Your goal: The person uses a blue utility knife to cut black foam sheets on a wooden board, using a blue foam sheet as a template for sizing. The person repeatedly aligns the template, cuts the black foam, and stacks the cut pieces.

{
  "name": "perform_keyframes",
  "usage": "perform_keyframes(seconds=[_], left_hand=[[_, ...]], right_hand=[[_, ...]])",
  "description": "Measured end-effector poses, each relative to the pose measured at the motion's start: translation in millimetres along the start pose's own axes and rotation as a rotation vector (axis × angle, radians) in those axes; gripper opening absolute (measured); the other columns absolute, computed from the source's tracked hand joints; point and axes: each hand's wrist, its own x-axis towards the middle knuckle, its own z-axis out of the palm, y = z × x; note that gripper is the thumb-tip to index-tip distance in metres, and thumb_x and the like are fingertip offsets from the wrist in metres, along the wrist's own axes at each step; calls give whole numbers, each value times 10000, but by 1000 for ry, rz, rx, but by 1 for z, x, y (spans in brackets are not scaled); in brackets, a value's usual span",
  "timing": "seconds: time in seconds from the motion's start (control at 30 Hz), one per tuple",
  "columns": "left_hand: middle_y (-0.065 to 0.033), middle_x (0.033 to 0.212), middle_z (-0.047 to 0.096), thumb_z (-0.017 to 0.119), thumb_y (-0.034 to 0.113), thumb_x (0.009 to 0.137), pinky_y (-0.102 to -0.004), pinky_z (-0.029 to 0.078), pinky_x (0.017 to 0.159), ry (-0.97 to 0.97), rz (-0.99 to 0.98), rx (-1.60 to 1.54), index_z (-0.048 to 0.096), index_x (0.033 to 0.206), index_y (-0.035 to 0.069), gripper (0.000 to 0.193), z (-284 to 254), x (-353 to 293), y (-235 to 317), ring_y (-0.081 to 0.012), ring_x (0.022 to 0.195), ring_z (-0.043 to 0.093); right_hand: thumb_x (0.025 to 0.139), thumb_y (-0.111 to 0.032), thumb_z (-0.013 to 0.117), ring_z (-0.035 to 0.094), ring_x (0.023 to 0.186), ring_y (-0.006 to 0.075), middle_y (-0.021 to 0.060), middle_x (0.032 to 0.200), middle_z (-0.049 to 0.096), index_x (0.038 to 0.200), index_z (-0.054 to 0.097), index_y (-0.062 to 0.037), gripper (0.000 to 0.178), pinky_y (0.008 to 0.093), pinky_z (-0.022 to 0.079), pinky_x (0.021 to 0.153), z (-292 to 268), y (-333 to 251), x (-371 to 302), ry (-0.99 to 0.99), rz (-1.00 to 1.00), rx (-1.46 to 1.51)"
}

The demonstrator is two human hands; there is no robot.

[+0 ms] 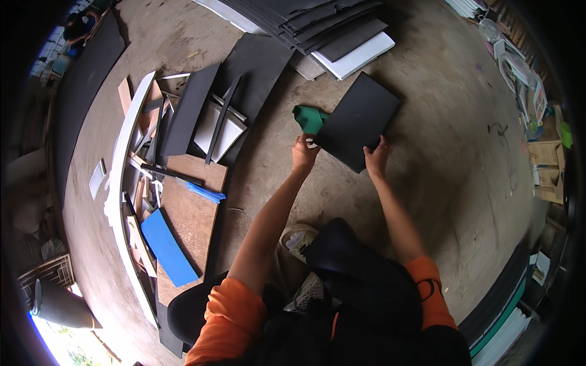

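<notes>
A dark rectangular sheet is tilted in front of me, just over the concrete floor. My left hand is closed at its near left corner, and a small white bit shows by the fingertips. At the lower right edge, my right hand grips the sheet between thumb and fingers. A crumpled green piece lies on the floor behind the sheet's left side, partly hidden by it. Whether the sheet touches the floor, I cannot tell.
To my left lie sheet offcuts and strips, a brown board, a blue panel and a long white strip. Stacked dark sheets stand ahead. Another person is at the far left. Cardboard sits along the right.
</notes>
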Motion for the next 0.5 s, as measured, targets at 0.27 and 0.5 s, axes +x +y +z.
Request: perform_keyframes(seconds=[0.27, 0.5], left_hand=[[-104, 986, 514, 637, 166, 762, -341, 492, 740, -467, 248, 302, 550, 997, 108, 257, -144, -59, -13, -242, 936, 537], [-117, 940, 581, 589, 113, 782, -325, 490, 723, 26, -47, 258, 568, 949, 36, 185, -291, -161, -88, -215, 907, 581]], right_hand=[[738, -70, 620, 403, 1033, 310, 200, 1106, 401, 1177, 402, -21, 492, 407, 347, 874, -8, -71, -22, 124, -331, -21], [764, -16, 553, 478, 916, 315, 151, 953, 458, 991, 476, -73, 246, 389, 411, 777, 76, -196, -96, -452, -854, 249]])
